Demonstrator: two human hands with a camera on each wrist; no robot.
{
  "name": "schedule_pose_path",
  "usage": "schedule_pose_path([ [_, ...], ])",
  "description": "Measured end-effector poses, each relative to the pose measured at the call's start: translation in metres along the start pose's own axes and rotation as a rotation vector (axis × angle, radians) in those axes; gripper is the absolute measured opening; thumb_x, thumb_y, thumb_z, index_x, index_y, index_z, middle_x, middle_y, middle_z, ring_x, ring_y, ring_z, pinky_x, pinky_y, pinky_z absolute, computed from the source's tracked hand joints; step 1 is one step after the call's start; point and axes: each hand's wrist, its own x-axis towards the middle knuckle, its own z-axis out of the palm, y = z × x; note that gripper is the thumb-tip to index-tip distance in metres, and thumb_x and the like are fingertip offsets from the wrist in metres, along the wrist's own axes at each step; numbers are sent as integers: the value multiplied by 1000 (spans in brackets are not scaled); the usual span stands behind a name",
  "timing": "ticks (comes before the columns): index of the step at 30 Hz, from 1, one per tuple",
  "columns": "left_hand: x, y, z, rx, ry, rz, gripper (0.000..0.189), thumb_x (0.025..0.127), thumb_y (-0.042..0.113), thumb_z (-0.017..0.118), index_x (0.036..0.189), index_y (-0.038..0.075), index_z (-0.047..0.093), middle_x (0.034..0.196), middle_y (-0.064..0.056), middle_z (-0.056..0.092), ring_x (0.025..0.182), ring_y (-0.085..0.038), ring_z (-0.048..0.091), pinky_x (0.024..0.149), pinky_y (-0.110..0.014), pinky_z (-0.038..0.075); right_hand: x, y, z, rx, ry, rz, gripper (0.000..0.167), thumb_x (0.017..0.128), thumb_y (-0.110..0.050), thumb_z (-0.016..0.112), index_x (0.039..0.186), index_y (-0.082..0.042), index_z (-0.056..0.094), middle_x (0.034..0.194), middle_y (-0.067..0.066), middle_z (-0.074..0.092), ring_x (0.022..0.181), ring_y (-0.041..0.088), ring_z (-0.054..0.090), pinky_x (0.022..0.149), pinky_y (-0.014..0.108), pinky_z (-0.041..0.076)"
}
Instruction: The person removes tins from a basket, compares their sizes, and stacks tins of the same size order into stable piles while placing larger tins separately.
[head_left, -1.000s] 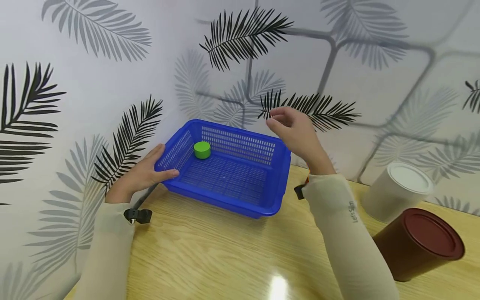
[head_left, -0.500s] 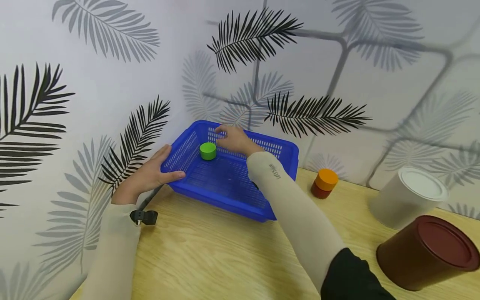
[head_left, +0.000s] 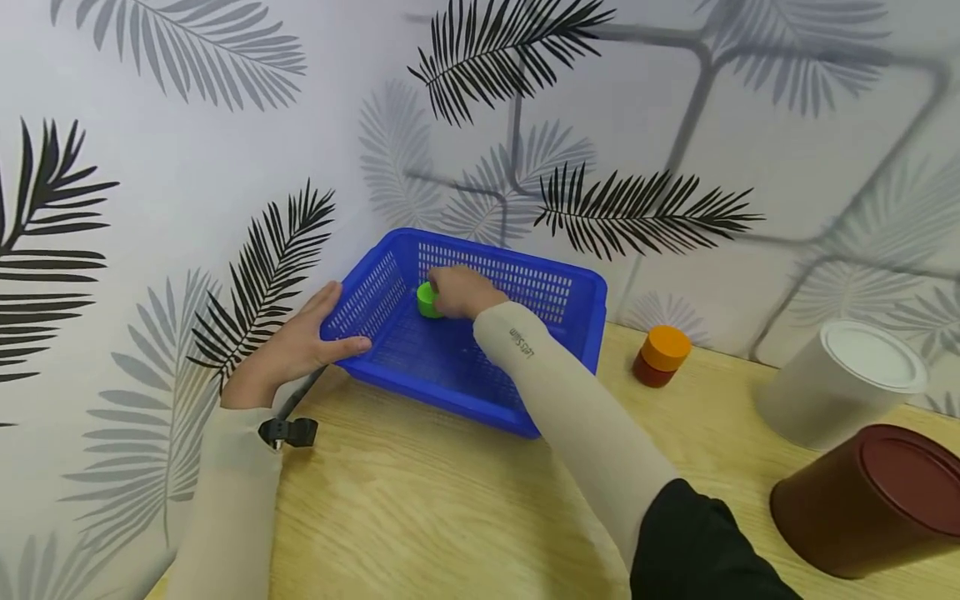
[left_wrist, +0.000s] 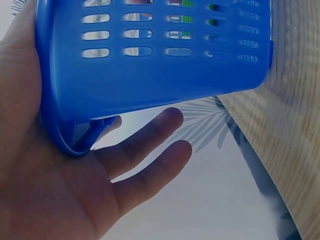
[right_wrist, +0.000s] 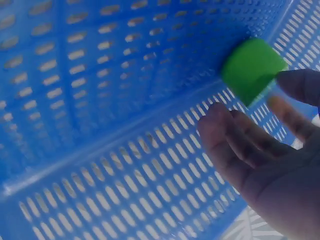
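A blue slotted plastic basket point(head_left: 427, 400) stands on the wooden table against the wall. My left hand point(head_left: 288, 343) holds its left end, thumb over the rim and fingers spread along the outside, as the left wrist view shows with the basket's end wall point(left_wrist: 150, 75). Inside the basket, near the far left corner, is a short green cylinder point(head_left: 427, 301). My right hand point(head_left: 465, 293) reaches in and pinches it at its right side. In the right wrist view, the thumb and a finger meet the edge of the green cylinder point(right_wrist: 252, 70), while the other fingers bend beside it.
Right of the basket stands a small round pot with an orange top point(head_left: 666, 346) and dark red base. Farther right are a white lidded canister point(head_left: 832, 392) and a dark red canister point(head_left: 855, 508). A leaf-patterned wall point(head_left: 480, 125) closes the back and left.
My right hand has come from above the basket's right end, moved left and down into it, and reached the green cylinder, which has shifted slightly right. The left hand stays on the basket.
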Motion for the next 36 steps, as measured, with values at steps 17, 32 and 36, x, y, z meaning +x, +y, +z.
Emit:
schedule_pose_path([
  [17,-3,1,1,4,8,12,113,91,56,68,162,11,-6,168,-11,-11,152,-37,-7,116,-66,7,-1,5,13,4,27,-12,72,87,-39,80,144,-7,49,121,8,63,108,23,58,95,37,47],
  [32,-1,6,5,-7,-1,12,112,91,58,68,162,11,-5,168,-12,-9,152,-38,-4,116,-65,7,-22,-2,-18,464,170,-29,70,88,-28,80,145,-2,50,125,15,60,104,26,61,83,34,53],
  [36,-2,6,4,-8,-3,15,113,91,57,68,162,10,-5,168,-13,-8,152,-38,-4,116,-65,7,-31,-4,-33,601,181,-28,71,89,-30,80,147,-4,47,124,14,58,101,30,63,77,36,57],
])
